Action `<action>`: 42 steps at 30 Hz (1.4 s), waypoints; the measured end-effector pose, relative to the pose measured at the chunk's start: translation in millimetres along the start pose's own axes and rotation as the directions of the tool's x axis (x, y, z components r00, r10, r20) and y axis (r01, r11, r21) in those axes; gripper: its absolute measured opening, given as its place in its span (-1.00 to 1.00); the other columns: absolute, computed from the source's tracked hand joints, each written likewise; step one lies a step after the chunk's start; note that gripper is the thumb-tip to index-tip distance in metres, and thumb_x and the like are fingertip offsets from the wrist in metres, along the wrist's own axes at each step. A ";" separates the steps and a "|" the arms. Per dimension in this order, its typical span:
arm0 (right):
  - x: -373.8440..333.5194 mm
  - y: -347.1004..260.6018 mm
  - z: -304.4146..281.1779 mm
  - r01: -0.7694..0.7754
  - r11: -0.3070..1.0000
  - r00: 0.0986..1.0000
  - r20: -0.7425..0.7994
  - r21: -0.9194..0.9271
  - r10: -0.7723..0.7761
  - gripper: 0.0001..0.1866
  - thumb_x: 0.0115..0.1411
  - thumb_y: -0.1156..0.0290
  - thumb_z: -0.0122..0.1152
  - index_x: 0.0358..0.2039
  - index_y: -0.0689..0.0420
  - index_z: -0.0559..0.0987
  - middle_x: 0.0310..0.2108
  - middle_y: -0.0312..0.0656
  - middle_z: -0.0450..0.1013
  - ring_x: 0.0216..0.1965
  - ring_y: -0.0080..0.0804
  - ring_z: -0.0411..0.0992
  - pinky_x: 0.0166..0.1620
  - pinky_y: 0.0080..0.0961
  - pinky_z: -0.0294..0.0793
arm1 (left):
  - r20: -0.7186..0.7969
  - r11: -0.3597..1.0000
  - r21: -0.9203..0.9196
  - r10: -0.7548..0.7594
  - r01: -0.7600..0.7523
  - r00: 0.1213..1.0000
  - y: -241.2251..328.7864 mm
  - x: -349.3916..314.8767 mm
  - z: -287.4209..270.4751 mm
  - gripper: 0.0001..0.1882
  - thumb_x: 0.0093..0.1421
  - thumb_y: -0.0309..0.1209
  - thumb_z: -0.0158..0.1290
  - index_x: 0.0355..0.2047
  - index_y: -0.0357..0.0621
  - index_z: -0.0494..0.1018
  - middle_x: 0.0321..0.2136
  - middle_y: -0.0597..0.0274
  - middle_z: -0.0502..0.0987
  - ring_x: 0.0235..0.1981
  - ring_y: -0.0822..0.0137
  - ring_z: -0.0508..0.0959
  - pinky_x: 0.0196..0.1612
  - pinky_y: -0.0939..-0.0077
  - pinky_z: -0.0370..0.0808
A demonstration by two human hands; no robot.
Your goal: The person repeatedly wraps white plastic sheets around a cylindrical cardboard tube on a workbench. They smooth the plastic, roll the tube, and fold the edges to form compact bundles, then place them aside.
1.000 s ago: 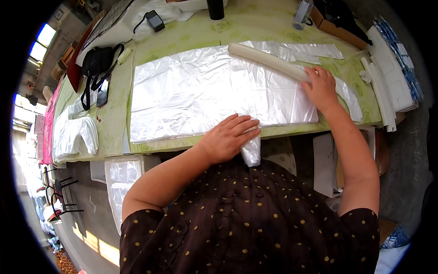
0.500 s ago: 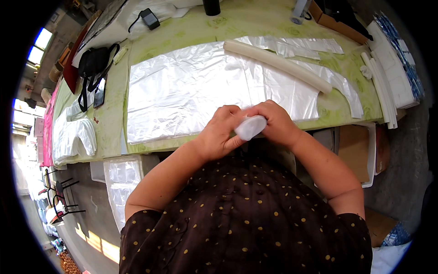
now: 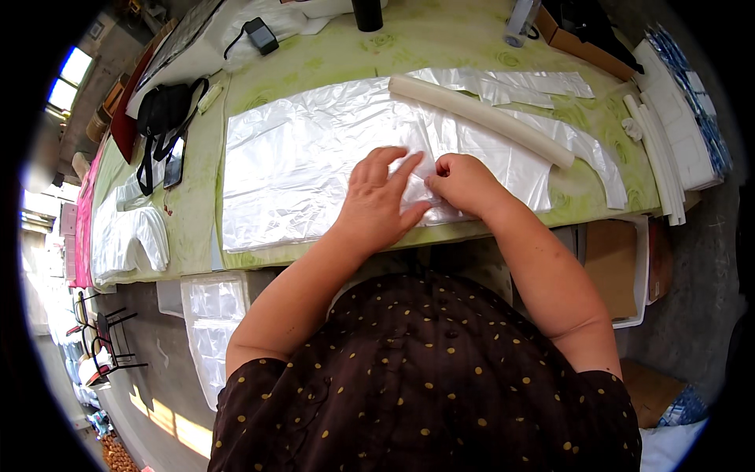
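Observation:
Clear plastic sheets (image 3: 291, 173) lie spread and wrinkled over the middle of the table. My left hand (image 3: 376, 200) rests on them near the front edge, its fingers spread over a crumpled piece of clear film (image 3: 417, 169). Just to its right, my right hand (image 3: 465, 184) is closed, thumb and forefinger pinched at the edge of this film. Where the piece ends and the sheets below begin is hard to see. A long pale roll (image 3: 480, 120) lies slantwise on the sheets beyond my right hand.
Cut plastic strips (image 3: 535, 85) lie behind the roll. A black bag (image 3: 161, 110), a phone (image 3: 174, 164) and folded white plastic (image 3: 130, 236) are at the left. A dark cup (image 3: 366, 14) and a clear bottle (image 3: 519, 23) stand at the back. White tubes (image 3: 659, 157) line the right edge.
Both hands have moved forward from the table's front edge onto the sheets. The bunched, rounded white film held between them is now down on the sheets, and my left fingers have spread.

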State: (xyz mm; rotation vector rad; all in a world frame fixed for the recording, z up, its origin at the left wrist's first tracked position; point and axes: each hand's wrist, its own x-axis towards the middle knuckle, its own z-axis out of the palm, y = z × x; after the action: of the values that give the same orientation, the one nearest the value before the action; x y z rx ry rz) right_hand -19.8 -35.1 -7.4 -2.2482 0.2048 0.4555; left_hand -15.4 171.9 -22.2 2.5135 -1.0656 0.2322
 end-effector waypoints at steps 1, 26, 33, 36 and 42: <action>0.3 0.5 0.6 0.030 1.000 0.999 -0.019 -0.008 -0.030 -0.68 0.13 0.19 0.25 -0.32 0.23 0.64 -0.44 -0.03 0.59 -0.36 -0.15 0.57 -0.20 -0.28 0.54 | -0.029 0.992 0.020 0.124 -0.123 0.992 -1.2 3.1 3.2 -0.13 0.21 -0.01 0.21 0.42 -0.03 0.15 0.39 0.02 0.16 0.44 -0.09 0.09 0.44 -0.11 0.02; -96.6 55.2 12.5 0.662 0.699 0.660 -0.232 -0.270 -0.714 -0.63 -0.02 0.51 0.31 -0.13 0.12 0.53 -0.13 -0.14 0.49 -0.03 -0.03 0.41 0.09 -0.16 0.39 | 0.184 0.986 -0.121 0.133 -0.112 0.974 20.7 -51.5 4.2 -0.30 0.07 -0.61 -0.02 0.30 -0.05 0.35 0.36 0.16 0.30 0.41 0.09 0.24 0.44 -0.10 0.04; -61.9 49.9 20.2 0.584 0.739 0.710 -0.230 -0.337 -0.666 -0.86 0.06 0.36 0.36 -0.42 0.14 0.62 -0.33 -0.14 0.47 -0.21 -0.04 0.40 -0.10 -0.13 0.39 | 0.106 0.896 -0.397 -0.173 0.201 0.979 14.2 -39.5 4.0 -0.77 0.25 -0.42 0.13 -0.09 -0.12 0.60 -0.05 0.12 0.55 0.04 0.05 0.50 0.18 0.11 0.36; -52.1 46.3 21.7 0.480 0.785 0.776 -0.227 -0.391 -0.588 -0.75 0.16 0.25 0.30 -0.48 0.19 0.60 -0.41 -0.07 0.46 -0.27 0.01 0.41 -0.16 -0.12 0.42 | -0.039 0.948 -0.292 -0.142 0.124 0.989 11.8 -32.6 7.9 -0.85 0.25 -0.37 0.16 -0.28 -0.17 0.61 -0.23 0.16 0.57 -0.13 0.04 0.53 0.03 0.17 0.41; -50.3 42.9 30.5 0.371 0.790 0.766 -0.319 -0.488 -0.558 -0.71 0.20 0.22 0.23 -0.49 0.21 0.62 -0.39 -0.04 0.48 -0.23 0.02 0.44 -0.14 -0.09 0.44 | -0.043 0.972 -0.151 -0.186 0.177 0.982 13.8 -19.8 10.2 -0.85 0.22 -0.35 0.13 -0.35 -0.16 0.59 -0.27 0.16 0.57 -0.15 0.06 0.52 0.03 0.16 0.40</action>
State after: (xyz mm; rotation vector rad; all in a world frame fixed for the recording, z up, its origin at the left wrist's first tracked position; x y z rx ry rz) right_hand -86.4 -40.3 -36.1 -2.6629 -0.2603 -0.3477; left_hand -39.2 171.8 -33.3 2.4370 -0.7940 0.1653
